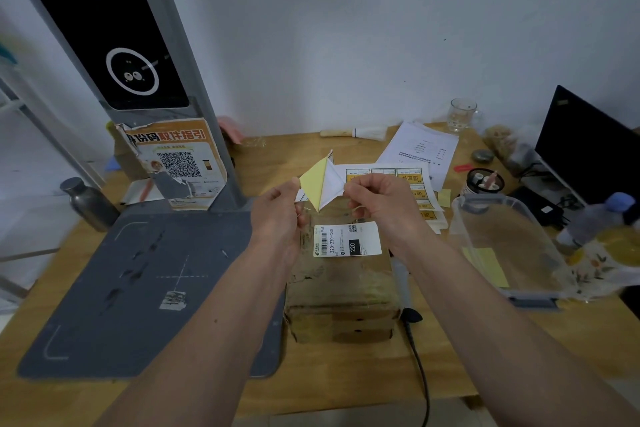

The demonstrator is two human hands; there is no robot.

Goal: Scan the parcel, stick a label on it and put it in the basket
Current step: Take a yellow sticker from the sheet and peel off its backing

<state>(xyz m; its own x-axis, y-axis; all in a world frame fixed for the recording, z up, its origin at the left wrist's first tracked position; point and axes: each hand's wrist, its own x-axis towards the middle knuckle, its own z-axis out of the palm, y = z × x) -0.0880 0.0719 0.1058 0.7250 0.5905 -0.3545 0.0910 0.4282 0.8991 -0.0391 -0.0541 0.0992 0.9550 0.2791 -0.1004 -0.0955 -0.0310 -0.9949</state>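
Between both hands, head view: a label (328, 184) is held up in the air, its yellow backing (314, 186) partly peeled off to the left. Left hand (277, 215) fingers pinch the backing's left corner; right hand (381, 203) fingers pinch the white label's right corner. Directly below the fingers lies the parcel (341, 288), a brown box flat on the bench (346, 378), bearing a barcode sticker (347, 239). Right of the right hand stands the clear basket (485, 215). Left of the left hand lies the grey scanner pad (138, 288). Beyond the fingers lies a sticker sheet (398, 173).
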